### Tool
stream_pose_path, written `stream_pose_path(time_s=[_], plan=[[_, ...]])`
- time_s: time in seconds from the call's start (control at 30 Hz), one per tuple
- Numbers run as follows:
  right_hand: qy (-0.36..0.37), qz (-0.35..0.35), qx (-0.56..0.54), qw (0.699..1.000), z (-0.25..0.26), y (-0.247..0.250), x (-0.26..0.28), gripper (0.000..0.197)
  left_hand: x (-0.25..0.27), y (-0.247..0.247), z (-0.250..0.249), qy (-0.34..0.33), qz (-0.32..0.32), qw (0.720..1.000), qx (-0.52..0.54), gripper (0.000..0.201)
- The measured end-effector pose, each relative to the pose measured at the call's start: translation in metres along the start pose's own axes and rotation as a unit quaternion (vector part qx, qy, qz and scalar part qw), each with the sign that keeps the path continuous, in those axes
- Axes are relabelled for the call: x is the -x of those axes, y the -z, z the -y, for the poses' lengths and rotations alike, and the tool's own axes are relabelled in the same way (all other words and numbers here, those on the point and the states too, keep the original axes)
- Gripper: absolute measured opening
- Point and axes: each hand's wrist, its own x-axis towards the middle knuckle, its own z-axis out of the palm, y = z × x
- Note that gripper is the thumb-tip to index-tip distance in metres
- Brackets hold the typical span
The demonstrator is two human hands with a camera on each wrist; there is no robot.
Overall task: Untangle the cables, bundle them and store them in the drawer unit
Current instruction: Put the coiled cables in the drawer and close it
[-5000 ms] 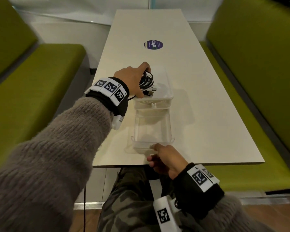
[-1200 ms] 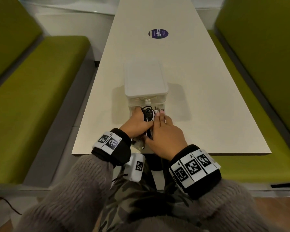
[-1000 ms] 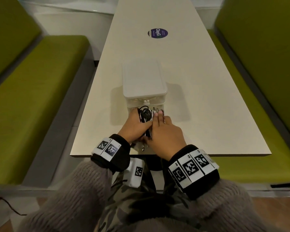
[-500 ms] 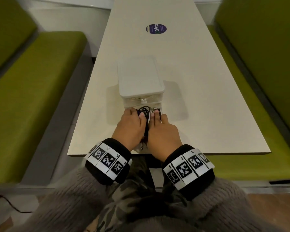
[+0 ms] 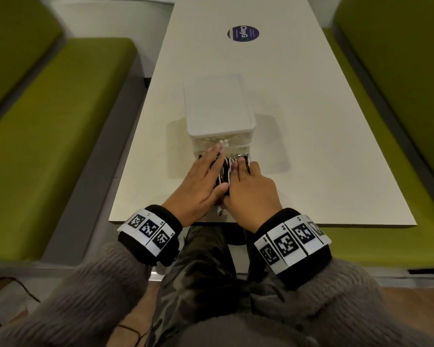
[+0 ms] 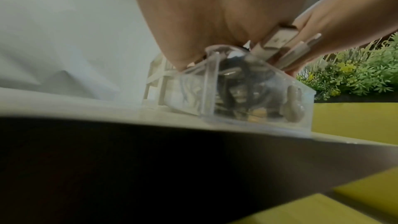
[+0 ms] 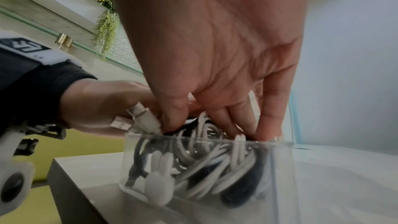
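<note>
The white drawer unit (image 5: 219, 106) stands on the table, its clear bottom drawer (image 7: 277, 164) pulled out toward me. Coiled white and black cables (image 7: 206, 163) fill that drawer. My left hand (image 5: 206, 176) lies flat on the cables, fingers straight and reaching the unit's front. My right hand (image 5: 248, 186) presses down beside it, its fingertips (image 7: 264, 132) pushed into the coils. White USB plugs (image 7: 137, 118) stick up over the drawer's near rim between the two hands. In the left wrist view the drawer (image 6: 258, 105) sits close to the table edge.
The cream table (image 5: 311, 121) stretches ahead with a round purple sticker (image 5: 243, 33) far back. Green benches (image 5: 48, 136) run along both sides. A rabbit-shaped white handle (image 7: 159, 180) is on the drawer's front. The table's near edge lies just under my wrists.
Five seconds ago my left hand held the cable bundle on top of the unit. Within the last second both hands slid forward over the drawer, and my left hand flattened on the cables.
</note>
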Motion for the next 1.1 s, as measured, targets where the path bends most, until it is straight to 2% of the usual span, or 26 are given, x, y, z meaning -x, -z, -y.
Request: stream_pose_path(time_s=[0.1, 0.2, 0.33, 0.4, 0.5, 0.63, 0.83, 0.93, 1.1], plan=[[0.017, -0.009, -0.004, 1.0, -0.006, -0.003, -0.001, 0.075, -0.001, 0.003, 0.007, -0.04, 0.042, 0.995, -0.075, 0.073], [0.032, -0.027, -0.056, 0.998, -0.018, -0.004, 0.002, 0.077, -0.001, 0.006, 0.01, -0.069, 0.062, 0.991, -0.098, 0.086], [0.067, -0.037, -0.142, 0.987, -0.039, -0.005, 0.003, 0.055, 0.002, 0.007, 0.015, -0.094, 0.075, 0.983, -0.139, 0.097], [0.082, -0.029, -0.178, 0.98, -0.045, -0.006, 0.006, 0.056, 0.001, 0.005, 0.014, -0.1, 0.07, 0.98, -0.158, 0.094], [0.087, -0.019, -0.205, 0.975, -0.044, -0.01, 0.012, 0.06, -0.001, 0.004, 0.013, -0.089, 0.072, 0.983, -0.14, 0.078], [0.086, -0.038, -0.125, 0.988, -0.037, -0.018, 0.014, 0.058, -0.004, 0.002, 0.011, -0.05, 0.072, 0.986, -0.14, 0.064], [0.064, -0.003, -0.065, 0.996, -0.026, -0.019, 0.014, 0.059, -0.007, -0.002, 0.006, -0.006, 0.088, 0.977, -0.195, 0.059], [0.064, -0.009, -0.102, 0.993, -0.026, -0.017, 0.017, 0.062, -0.007, -0.001, 0.008, -0.003, 0.091, 0.976, -0.199, 0.058], [0.049, -0.04, -0.219, 0.974, -0.018, -0.024, 0.027, 0.078, -0.008, -0.002, 0.006, -0.008, 0.077, 0.978, -0.196, 0.056]])
